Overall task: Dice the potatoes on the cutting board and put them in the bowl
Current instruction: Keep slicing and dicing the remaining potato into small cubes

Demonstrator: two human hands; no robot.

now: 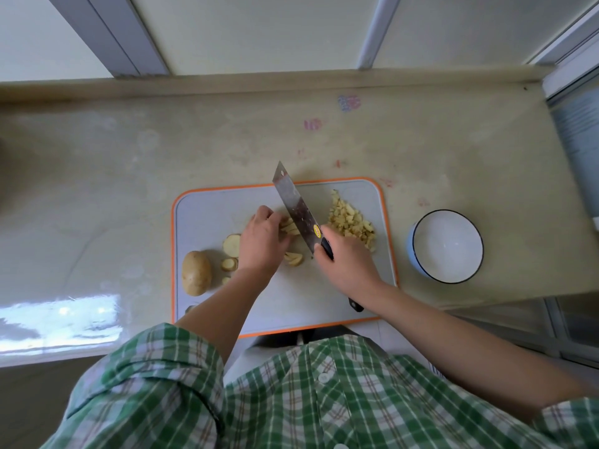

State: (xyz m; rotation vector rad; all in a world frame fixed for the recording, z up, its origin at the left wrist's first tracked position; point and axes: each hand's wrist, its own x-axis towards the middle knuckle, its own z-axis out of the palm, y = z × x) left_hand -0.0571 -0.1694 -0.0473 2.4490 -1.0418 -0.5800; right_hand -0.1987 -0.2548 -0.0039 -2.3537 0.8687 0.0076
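Beyond the checked shirt, potato strips are held down by the left hand and the cleaver is gripped by the right hand. Dicing seems underway, and a crosswise cut is called for next.

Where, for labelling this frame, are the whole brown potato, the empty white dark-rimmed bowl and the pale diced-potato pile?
Whole brown potato point(196, 273): head view, middle of its skin.
White dark-rimmed bowl point(449, 246): head view, bare inner floor.
Pale diced-potato pile point(351, 223): head view, heap's centre.

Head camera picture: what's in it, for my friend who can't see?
The right hand grips a cleaver over potato strips that the left hand steadies on a cutting board. Diced potato lies right of the cleaver; an empty bowl stands beside the board.
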